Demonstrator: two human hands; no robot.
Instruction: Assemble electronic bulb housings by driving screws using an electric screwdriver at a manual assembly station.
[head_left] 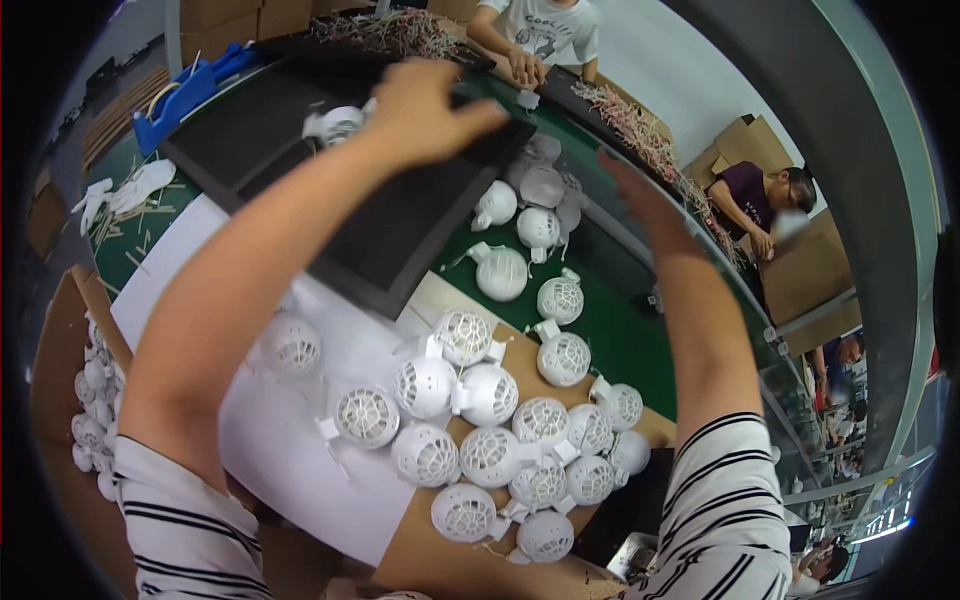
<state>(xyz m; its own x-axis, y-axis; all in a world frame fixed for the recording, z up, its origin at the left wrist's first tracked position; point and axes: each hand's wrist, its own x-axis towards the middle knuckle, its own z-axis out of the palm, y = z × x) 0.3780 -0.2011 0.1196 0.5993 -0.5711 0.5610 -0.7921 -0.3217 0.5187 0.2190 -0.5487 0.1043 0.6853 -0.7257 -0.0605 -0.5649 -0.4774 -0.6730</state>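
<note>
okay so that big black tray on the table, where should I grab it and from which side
Probably by its near right corner, coming from the right over the green belt. The black tray is wide, flat and shallow, its rim there is bare, and the left hand already rests on its far edge, so the right hand balances it.

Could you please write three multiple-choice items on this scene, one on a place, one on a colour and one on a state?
1. Where does the left hand rest?
A. on the dark tray's far edge
B. in the cardboard box
C. on the blue holder

2. What colour are the round grille shells?
A. black
B. white
C. red

3. How is the right hand?
A. gripping a shell
B. open, holding nothing
C. closed in a fist

Answers: 1 A, its fingers grip the rim of the dark tray. 2 B, the whole heap on the bench is white. 3 B, its fingers stretch out over the green belt with nothing in them.
</note>
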